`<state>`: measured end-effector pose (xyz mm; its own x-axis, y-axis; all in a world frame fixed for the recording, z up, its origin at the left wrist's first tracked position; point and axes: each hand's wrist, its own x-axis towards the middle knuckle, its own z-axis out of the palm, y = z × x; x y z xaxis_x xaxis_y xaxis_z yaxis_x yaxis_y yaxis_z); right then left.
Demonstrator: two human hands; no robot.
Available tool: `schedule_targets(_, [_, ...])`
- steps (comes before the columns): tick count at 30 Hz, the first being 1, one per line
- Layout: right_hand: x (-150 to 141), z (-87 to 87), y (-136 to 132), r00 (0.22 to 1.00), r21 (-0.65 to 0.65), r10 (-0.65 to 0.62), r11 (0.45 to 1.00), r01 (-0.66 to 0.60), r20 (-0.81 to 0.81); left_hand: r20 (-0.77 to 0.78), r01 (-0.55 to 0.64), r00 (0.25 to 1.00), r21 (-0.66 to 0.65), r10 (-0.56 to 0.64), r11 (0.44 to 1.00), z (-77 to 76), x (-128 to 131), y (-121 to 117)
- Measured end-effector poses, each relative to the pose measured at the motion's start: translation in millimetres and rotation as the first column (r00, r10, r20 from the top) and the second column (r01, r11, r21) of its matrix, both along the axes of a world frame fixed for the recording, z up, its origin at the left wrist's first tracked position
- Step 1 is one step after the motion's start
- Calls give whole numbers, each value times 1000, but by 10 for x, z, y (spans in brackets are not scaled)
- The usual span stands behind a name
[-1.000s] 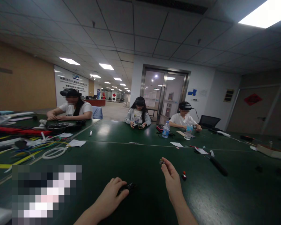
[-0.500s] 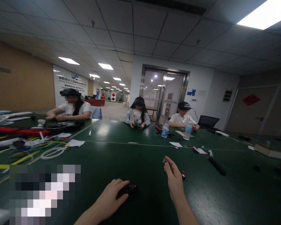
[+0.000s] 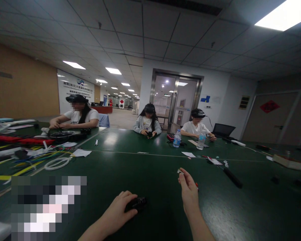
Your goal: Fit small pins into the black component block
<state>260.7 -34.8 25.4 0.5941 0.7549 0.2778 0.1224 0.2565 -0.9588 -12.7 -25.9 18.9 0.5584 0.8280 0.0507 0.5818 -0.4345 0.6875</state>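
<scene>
Low on the dark green table, my left hand (image 3: 120, 207) has its thumb and fingers around a small black device (image 3: 138, 203). The device looks oblong, with its far end showing past my fingertips; its exact kind is too dark to tell. To the right, my right hand (image 3: 188, 189) is raised and pinches a small pale, metallic-looking piece (image 3: 180, 171) between thumb and forefinger. A little red item (image 3: 197, 186) shows partly behind that hand.
Water bottles (image 3: 177, 138) stand across the table. A black rod-like handle (image 3: 232, 177) lies to the right, a wooden box (image 3: 288, 162) farther right. Tangled cables (image 3: 32, 155) and a white coiled cable (image 3: 57, 163) are left. Several co-workers sit opposite, one (image 3: 147, 124) holding a dark object.
My right hand has shifted slightly right with the small piece, which now shows a paler side. The black device under my left hand has turned a little, showing more of its length.
</scene>
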Motion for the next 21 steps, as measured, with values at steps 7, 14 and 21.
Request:
schedule_targets(7, [-3, 22, -18, 1000, 13, -26, 1000, 26, 7, 6, 13, 1000, -11, -13, 1000, 6, -19, 3])
schedule_targets(14, [-23, 27, -14, 996, 114, 28, 993, -18, -90, -27, -6, 1000, -49, 5, 999, 30, -18, -4])
schedule_targets(21, [-55, 50, -41, 990, 128, 70, 990, -55, -122, -37, -1, 999, -48, -1, 999, 32, -13, 6])
